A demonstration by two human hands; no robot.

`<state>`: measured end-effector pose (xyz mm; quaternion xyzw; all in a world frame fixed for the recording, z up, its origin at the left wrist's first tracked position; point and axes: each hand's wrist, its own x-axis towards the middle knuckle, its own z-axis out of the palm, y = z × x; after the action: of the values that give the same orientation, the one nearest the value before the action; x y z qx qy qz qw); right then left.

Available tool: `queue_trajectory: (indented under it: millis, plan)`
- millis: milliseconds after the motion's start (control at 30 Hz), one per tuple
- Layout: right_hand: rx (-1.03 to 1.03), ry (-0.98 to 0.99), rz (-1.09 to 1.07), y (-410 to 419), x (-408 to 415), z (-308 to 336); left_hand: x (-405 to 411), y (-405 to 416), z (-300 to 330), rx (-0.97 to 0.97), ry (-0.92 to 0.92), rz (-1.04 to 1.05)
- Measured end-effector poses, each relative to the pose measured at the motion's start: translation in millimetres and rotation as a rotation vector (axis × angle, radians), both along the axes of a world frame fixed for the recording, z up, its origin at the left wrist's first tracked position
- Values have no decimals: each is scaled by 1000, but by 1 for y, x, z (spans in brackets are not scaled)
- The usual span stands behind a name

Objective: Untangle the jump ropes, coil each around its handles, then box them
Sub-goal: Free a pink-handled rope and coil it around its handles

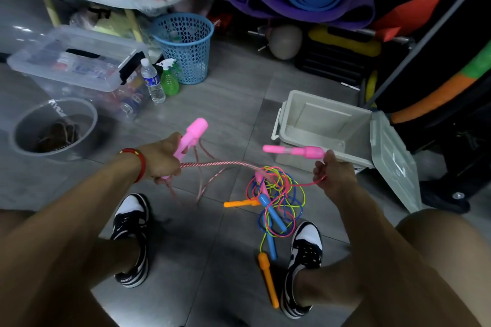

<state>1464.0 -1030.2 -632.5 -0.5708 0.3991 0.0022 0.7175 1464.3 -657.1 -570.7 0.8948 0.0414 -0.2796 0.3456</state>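
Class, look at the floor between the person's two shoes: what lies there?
In the head view, bare grey tile fills most of the stretch between the left shoe and right shoe; an orange handle and a blue handle lie near the right shoe.

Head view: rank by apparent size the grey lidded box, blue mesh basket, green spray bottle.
1. Grey lidded plastic box, nearest the camera, so partly unsure.
2. Blue mesh plastic basket.
3. Green spray bottle, clearly smallest.

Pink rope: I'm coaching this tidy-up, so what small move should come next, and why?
Probably lift the right hand to draw its thin pink cord out of the tangle on the floor; its pink handle is up, but the cord runs into the loops.
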Motion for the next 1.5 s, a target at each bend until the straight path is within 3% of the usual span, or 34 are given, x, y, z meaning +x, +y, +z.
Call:
queue_trajectory:
  millis: [200,300,367,433,467,533,567,633,767,967,1033,1100,1233,1367,1467,1500]
  plan:
    - [-128,-160,-9,-2,10,0,-7,-13,-4,-210,-18,-44]
    - [-442,20,95,-13,13,-4,-9,-16,2,-267,7,-64]
    - [-773,170,292,-12,9,-7,-10,-17,6,-339,31,-89]
    - [-996,77,563,7,2,-5,-11,-20,9,-407,51,-116]
    - [-923,-96,693,22,0,-2,-13,-21,9,-433,66,-128]
    - [-569,-386,907,58,-8,21,-15,-28,11,-484,93,-163]
    - [-413,-454,1009,75,-13,34,-16,-31,13,-505,104,-185]
    - [-295,-547,1093,97,-17,51,-19,-32,20,-533,127,-238]
    - [-317,-615,983,103,-22,65,-17,-23,26,-603,179,-291]
    - [-262,-628,1059,104,-31,89,-22,-17,29,-640,348,-327]
    - [-382,-676,1058,116,-35,96,-26,-19,31,-670,381,-402]
    - [-486,-738,922,130,-39,98,-28,-22,32,-705,397,-417]
    - [-516,-703,692,132,-29,94,-30,-26,34,-720,245,-300]
    - [-487,-677,674,131,-20,94,-34,-31,35,-680,131,-213]
    - [-201,-629,671,127,-12,90,-29,-27,42,-936,153,-22]
    - [-224,-601,702,123,-10,85,-25,-25,46,-1067,164,58]
